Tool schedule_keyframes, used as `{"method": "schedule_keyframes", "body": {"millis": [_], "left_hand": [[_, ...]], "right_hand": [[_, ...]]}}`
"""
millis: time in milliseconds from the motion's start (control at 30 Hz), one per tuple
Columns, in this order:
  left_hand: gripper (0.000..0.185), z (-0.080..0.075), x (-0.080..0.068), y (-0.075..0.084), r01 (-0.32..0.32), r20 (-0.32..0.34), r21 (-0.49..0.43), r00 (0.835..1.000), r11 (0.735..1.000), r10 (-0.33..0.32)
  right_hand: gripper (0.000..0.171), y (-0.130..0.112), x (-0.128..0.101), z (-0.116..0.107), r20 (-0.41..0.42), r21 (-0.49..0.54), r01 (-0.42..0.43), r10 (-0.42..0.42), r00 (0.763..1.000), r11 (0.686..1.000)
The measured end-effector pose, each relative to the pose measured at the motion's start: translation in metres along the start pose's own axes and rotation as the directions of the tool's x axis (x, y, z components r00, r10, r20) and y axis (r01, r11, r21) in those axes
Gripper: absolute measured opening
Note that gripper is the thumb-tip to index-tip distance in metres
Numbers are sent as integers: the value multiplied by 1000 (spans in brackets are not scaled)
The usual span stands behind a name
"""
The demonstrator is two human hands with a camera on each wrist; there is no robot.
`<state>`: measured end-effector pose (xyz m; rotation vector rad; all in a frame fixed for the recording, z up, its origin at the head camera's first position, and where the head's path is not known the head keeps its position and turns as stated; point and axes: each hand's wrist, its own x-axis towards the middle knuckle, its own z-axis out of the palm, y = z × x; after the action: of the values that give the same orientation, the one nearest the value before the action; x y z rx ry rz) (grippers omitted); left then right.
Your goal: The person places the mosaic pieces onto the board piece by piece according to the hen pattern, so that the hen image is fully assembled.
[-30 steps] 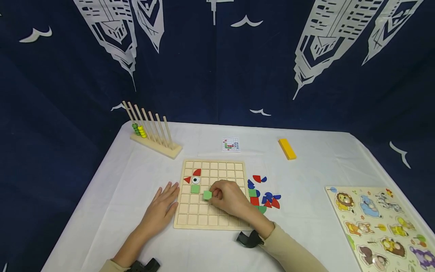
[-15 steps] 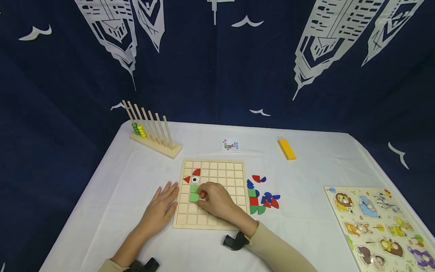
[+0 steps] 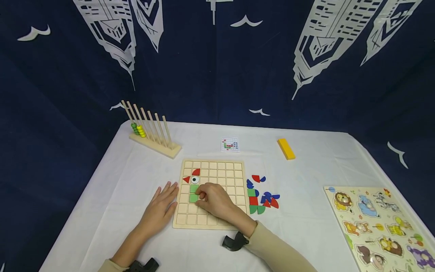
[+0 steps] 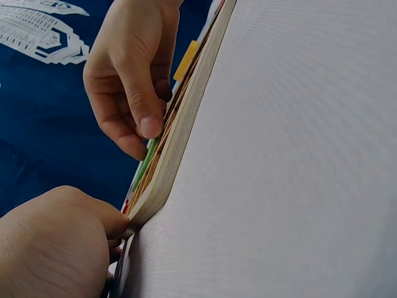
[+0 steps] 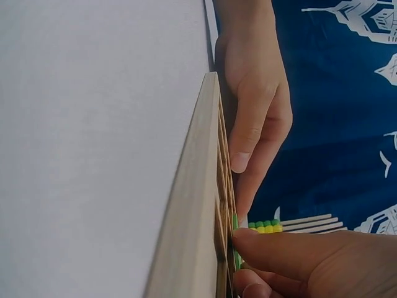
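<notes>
Right hand [image 3: 214,201] pinching the green square tile [image 3: 193,197] at its fingertips over the wooden grid board [image 3: 212,223]: press flat until seated in its cell, directly below the other green tile, while left hand [image 3: 161,209], fingers straight, braces the board's left edge against sliding.

No words or numbers can be read anywhere. The small card [image 3: 230,144] on the tabletop [image 3: 316,170] shows only a tiny colored grid picture, and the animal puzzle [image 3: 380,223] shows only pictures.
</notes>
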<state>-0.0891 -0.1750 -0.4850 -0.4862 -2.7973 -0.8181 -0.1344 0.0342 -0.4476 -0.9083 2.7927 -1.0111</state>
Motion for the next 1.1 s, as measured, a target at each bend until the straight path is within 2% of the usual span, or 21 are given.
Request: {"method": "schedule_keyframes", "body": {"millis": [200,367,567,767,867,1100], "left_hand": [[44,2,1,1,0,-5,-2,1000,1000,0],[44,4,2,2,0,-13,-5,1000,1000,0],[45,4,3,3,-2,-6,0,1000,1000,2],[45,1,2,1,2,3,8,1000,1000,-2],[45,1,2,0,5,0,6,1000,1000,-5],[45,2,0,-2,6,-4,-7,1000,1000,-6]], "right_hand": [[16,-1,-6,-8,-21,9,11,-11,1000,1000],[15,9,-27,-27,-65,-5,-7,7,998,1000],[19,39,-73,-55,-160,-20,-111,107,981,994],[24,65,-115,-77,-230,-23,-285,273,934,958],[25,73,-124,-81,-224,-37,-337,321,920,941],[24,80,-127,-78,-194,-72,-349,330,924,934]]}}
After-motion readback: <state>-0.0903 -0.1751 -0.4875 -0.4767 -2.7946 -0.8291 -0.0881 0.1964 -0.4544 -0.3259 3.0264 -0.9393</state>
